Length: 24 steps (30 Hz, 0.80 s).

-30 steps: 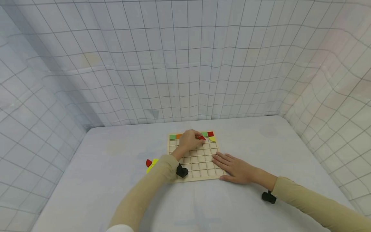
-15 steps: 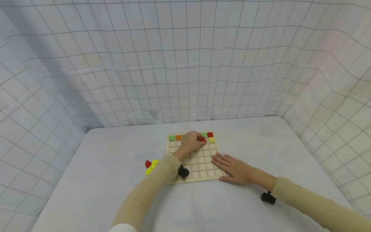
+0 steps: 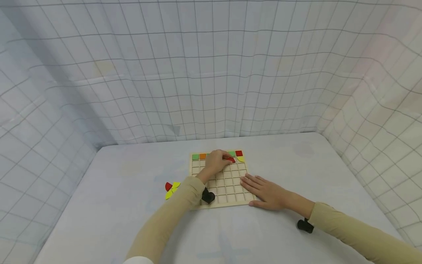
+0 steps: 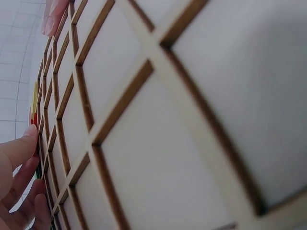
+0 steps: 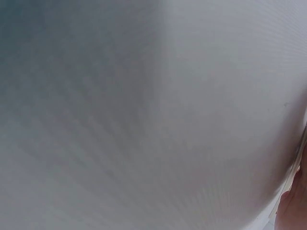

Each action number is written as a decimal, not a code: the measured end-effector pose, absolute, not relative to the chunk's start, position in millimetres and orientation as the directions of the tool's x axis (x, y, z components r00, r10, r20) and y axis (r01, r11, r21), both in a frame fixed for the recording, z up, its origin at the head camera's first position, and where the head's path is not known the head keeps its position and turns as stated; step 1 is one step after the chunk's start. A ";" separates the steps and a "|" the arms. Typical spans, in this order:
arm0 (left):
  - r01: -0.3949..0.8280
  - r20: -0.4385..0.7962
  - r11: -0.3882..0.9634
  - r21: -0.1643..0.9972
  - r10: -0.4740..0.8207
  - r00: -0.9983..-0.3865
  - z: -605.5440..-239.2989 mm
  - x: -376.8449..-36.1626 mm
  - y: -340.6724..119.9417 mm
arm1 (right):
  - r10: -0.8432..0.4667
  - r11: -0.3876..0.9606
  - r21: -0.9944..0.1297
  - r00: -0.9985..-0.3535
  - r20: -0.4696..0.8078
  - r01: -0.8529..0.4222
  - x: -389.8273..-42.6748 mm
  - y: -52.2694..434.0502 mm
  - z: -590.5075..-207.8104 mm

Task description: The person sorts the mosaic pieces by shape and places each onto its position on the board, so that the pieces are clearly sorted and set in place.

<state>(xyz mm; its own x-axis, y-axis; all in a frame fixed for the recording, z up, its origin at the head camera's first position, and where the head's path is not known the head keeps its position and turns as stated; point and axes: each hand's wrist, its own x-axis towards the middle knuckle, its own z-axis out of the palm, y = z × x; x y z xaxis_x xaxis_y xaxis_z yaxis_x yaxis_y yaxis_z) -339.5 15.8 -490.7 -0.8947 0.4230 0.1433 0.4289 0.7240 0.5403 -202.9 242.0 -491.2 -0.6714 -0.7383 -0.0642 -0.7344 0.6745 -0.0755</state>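
My left hand (image 3: 215, 161) reaches over the upper part of a wooden grid board (image 3: 229, 189) and pinches a red curved-edged piece (image 3: 232, 160) in a cell of the second row. In the left wrist view, the thumb (image 4: 21, 146) meets the red piece at the board's far side, with the other fingers curled below. Flat on the board's right edge rests my right hand (image 3: 268, 192), fingers straight. Along the top row sit a green square (image 3: 195, 157), an orange square (image 3: 202, 156), another green square (image 3: 232, 153) and a red square (image 3: 239, 153). A yellow curved piece (image 3: 241, 158) lies below the red square.
Left of the board, several loose yellow pieces (image 3: 169, 194) and a red quarter-round piece (image 3: 168, 186) lie on the white-covered table (image 3: 108, 205), partly behind the left sleeve. Black wrist cameras sit under both wrists. A grid-patterned curtain (image 3: 211, 73) surrounds the table's back and sides.
The left hand has shifted slightly, and the red piece under its fingers has turned a little and sits flatter in its cell. The right hand stays where it was.
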 end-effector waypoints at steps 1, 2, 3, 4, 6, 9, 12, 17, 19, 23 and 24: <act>0.426 0.137 0.725 0.541 0.423 -0.896 -489.8 -339.6 15.9 | -0.738 0.675 -0.074 -0.672 -0.064 -0.734 -203.0 242.2 -491.5; 0.422 0.133 0.726 0.543 0.422 -0.897 -489.2 -339.6 16.1 | -0.738 0.675 -0.073 -0.672 -0.063 -0.734 -202.9 242.1 -491.2; 0.418 0.130 0.727 0.545 0.420 -0.898 -488.6 -339.7 16.3 | -0.739 0.673 -0.071 -0.671 -0.060 -0.736 -203.0 242.1 -491.3; 0.412 0.125 0.731 0.544 0.415 -0.901 -488.0 -339.4 16.9 | -0.741 0.672 -0.068 -0.670 -0.056 -0.737 -203.1 242.0 -491.5; 0.408 0.124 0.733 0.544 0.411 -0.903 -487.6 -339.0 17.7 | -0.743 0.669 -0.060 -0.668 -0.043 -0.741 -203.6 242.0 -492.6; 0.390 0.101 0.754 0.528 0.401 -0.911 -478.4 -332.3 19.8 | -0.743 0.670 -0.050 -0.669 -0.031 -0.741 -204.3 242.3 -494.6; 0.389 0.097 0.771 0.504 0.397 -0.913 -476.9 -331.1 21.5 | -0.745 0.667 -0.039 -0.667 -0.017 -0.744 -205.2 242.7 -495.8; 0.384 0.092 0.769 0.511 0.395 -0.914 -475.9 -329.4 24.2 | -0.752 0.659 -0.034 -0.659 -0.008 -0.751 -205.7 243.4 -496.2; 0.383 0.091 0.760 0.525 0.398 -0.913 -476.2 -328.6 25.1 | -0.753 0.658 -0.038 -0.658 -0.011 -0.752 -205.5 243.5 -495.8; 0.378 0.091 0.744 0.551 0.397 -0.913 -476.3 -326.5 26.6 | -0.754 0.656 -0.053 -0.656 -0.017 -0.753 -204.5 243.3 -494.0; 0.376 0.091 0.743 0.554 0.395 -0.914 -476.2 -325.9 26.9 | -0.754 0.657 -0.054 -0.657 -0.019 -0.752 -204.1 243.2 -493.4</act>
